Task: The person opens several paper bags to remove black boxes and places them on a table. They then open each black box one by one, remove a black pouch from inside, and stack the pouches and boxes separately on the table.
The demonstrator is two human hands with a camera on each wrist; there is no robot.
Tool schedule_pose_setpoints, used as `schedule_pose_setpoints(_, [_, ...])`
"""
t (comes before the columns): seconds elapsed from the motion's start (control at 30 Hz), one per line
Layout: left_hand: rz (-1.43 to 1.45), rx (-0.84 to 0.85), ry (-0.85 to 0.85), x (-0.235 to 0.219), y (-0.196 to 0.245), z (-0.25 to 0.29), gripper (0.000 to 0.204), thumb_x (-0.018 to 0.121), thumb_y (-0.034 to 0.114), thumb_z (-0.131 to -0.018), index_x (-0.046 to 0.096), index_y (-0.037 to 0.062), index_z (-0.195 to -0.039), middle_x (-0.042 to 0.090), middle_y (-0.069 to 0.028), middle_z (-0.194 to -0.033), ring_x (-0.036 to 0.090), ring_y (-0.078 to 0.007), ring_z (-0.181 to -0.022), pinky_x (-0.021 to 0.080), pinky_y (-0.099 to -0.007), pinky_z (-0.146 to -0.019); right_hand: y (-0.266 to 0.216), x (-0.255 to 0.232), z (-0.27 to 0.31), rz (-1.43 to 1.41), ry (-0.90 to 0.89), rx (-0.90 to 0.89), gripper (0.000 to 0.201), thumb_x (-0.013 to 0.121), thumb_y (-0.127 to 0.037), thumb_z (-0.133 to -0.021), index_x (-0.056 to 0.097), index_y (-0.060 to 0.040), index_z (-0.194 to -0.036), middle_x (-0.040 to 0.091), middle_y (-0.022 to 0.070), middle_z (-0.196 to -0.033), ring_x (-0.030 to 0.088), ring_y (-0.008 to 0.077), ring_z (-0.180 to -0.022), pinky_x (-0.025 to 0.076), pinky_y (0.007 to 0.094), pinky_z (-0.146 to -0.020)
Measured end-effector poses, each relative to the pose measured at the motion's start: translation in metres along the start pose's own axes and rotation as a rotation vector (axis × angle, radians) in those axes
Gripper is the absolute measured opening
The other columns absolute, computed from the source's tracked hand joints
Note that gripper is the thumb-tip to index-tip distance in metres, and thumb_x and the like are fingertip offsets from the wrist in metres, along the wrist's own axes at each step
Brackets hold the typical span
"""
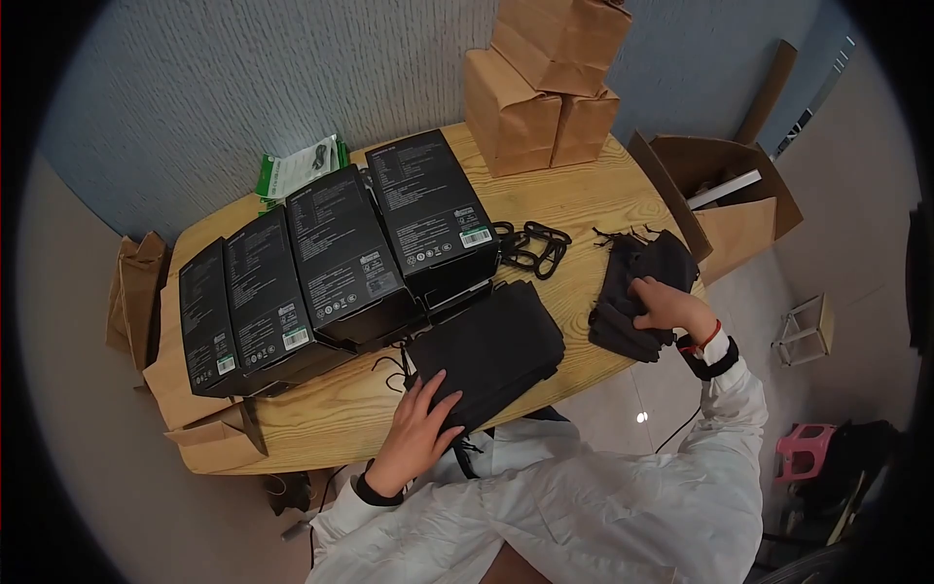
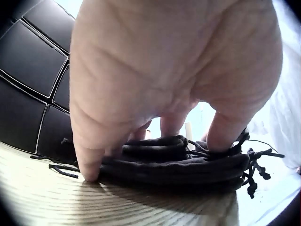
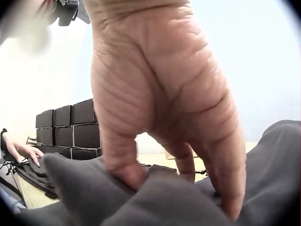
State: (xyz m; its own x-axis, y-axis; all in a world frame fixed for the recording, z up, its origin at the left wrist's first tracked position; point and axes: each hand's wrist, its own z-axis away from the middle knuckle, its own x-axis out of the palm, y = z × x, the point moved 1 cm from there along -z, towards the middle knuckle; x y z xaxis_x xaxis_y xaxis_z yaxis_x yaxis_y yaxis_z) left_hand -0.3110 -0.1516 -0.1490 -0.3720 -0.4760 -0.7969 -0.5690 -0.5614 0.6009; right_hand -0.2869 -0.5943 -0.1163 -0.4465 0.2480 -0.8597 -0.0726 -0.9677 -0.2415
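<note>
A stack of black cloth pouches with drawstrings [image 1: 496, 341] lies at the table's front edge. My left hand [image 1: 413, 438] rests on its near left corner, fingers spread; in the left wrist view, a fingertip of the left hand [image 2: 174, 70] touches the wood beside the pouches [image 2: 178, 172]. At the table's right edge is a looser pile of dark grey pouches [image 1: 623, 307]. My right hand [image 1: 673, 307] is on top of it, and in the right wrist view the thumb and fingers of the right hand [image 3: 164, 94] stand apart, pressing into the soft cloth [image 3: 164, 202].
Black printed boxes [image 1: 341, 243] stand in a row on the left, with green-and-white packets [image 1: 302, 167] behind. Black cords [image 1: 535, 248] lie mid-table. Brown paper bags [image 1: 516, 112] are stacked at the back; an open carton [image 1: 720, 156] stands off the right edge.
</note>
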Motion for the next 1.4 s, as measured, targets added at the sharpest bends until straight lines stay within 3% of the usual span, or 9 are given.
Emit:
schedule_pose_setpoints(0.07, [-0.005,0.007,-0.006,-0.001,-0.001,0.0,0.045,0.064,0.025,-0.085,0.052,0.0108,-0.126,0.032,-0.015,-0.145,0.035,-0.0464,-0.127,0.033,-0.0498,-0.104,0.001,0.006,0.006,0.076,0.136,-0.101,0.04,0.074,-0.02,-0.073,0.053,0.0007,-0.1,0.057,0.0246,-0.1,0.058,0.0406,-0.092,0.048,0.0432,-0.081])
schedule_pose_setpoints(0.17, [-0.009,0.015,-0.008,-0.001,-0.002,-0.001,0.045,0.064,0.024,-0.085,0.051,0.0108,-0.126,0.031,-0.0151,-0.145,0.036,-0.0462,-0.126,0.034,-0.0494,-0.104,-0.001,-0.003,0.018,0.071,0.287,-0.031,0.026,0.066,-0.009,-0.077,0.056,0.0014,-0.098,0.059,0.0227,-0.092,0.056,0.0416,-0.09,0.047,0.0426,-0.078])
schedule_pose_setpoints(0.3, [-0.02,0.018,-0.019,-0.002,-0.001,-0.002,0.045,0.065,0.023,-0.085,0.051,0.0104,-0.126,0.032,-0.0153,-0.145,0.036,-0.0462,-0.126,0.034,-0.0491,-0.104,-0.03,-0.055,0.042,0.036,0.549,-0.019,0.015,0.063,-0.003,-0.079,0.056,0.0037,-0.09,0.059,0.0234,-0.089,0.057,0.0419,-0.088,0.047,0.042,-0.073])
schedule_pose_setpoints(0.47, [-0.019,0.017,-0.031,-0.002,0.0,-0.003,0.045,0.065,0.023,-0.085,0.051,0.0102,-0.126,0.032,-0.0157,-0.144,0.036,-0.0466,-0.126,0.034,-0.049,-0.104,-0.07,-0.117,0.046,-0.117,0.94,-0.374,0.011,0.058,-0.001,-0.085,0.057,0.0039,-0.095,0.057,0.0206,-0.086,0.056,0.0396,-0.082,0.045,0.0381,-0.07])
schedule_pose_setpoints(0.83, [0.0,0.029,-0.026,-0.002,-0.004,0.0,0.046,0.065,0.023,-0.085,0.05,0.0105,-0.127,0.033,-0.0147,-0.144,0.035,-0.0464,-0.127,0.034,-0.0486,-0.105,-0.131,-0.153,-0.017,0.075,0.968,-0.574,0.009,0.055,-0.002,-0.087,0.053,0.0026,-0.095,0.051,0.0185,-0.082,0.052,0.0387,-0.076,0.044,0.0379,-0.067])
schedule_pose_setpoints(0.97, [0.007,0.027,-0.031,0.0,-0.004,0.0,0.046,0.065,0.023,-0.085,0.05,0.0108,-0.127,0.033,-0.0146,-0.145,0.035,-0.0465,-0.127,0.033,-0.0485,-0.105,-0.13,-0.16,-0.02,0.137,1.112,-0.542,0.012,0.057,-0.003,-0.086,0.055,-0.0012,-0.098,0.056,0.0174,-0.086,0.056,0.0387,-0.08,0.046,0.0406,-0.066])
schedule_pose_setpoints(1.07, [0.008,0.038,-0.031,-0.004,-0.006,-0.002,0.046,0.065,0.023,-0.085,0.05,0.0109,-0.127,0.033,-0.0146,-0.145,0.036,-0.0468,-0.127,0.034,-0.0486,-0.105,-0.131,-0.166,-0.016,0.084,1.313,-0.7,0.014,0.056,-0.002,-0.087,0.055,-0.0005,-0.101,0.058,0.0184,-0.086,0.055,0.0366,-0.073,0.047,0.0358,-0.066])
schedule_pose_setpoints(1.17, [0.029,0.032,-0.029,-0.002,-0.005,0.0,0.047,0.065,0.022,-0.085,0.05,0.0109,-0.127,0.033,-0.0147,-0.145,0.036,-0.0471,-0.127,0.034,-0.0488,-0.105,-0.136,-0.175,0.026,-0.236,1.134,-0.535,0.008,0.052,-0.002,-0.09,0.054,0.0015,-0.098,0.051,0.0158,-0.074,0.043,0.0278,-0.064,0.042,0.0288,-0.063])
schedule_pose_setpoints(1.4, [0.137,0.045,-0.061,-0.003,-0.011,-0.002,0.048,0.066,0.02,-0.084,0.05,0.0099,-0.128,0.033,-0.0149,-0.146,0.034,-0.0472,-0.128,0.034,-0.0484,-0.106,-0.152,-0.148,0.085,-0.209,0.561,-0.545,0.008,0.053,-0.002,-0.088,0.057,0.003,-0.093,0.056,0.0175,-0.077,0.055,0.0333,-0.07,0.043,0.0321,-0.064])
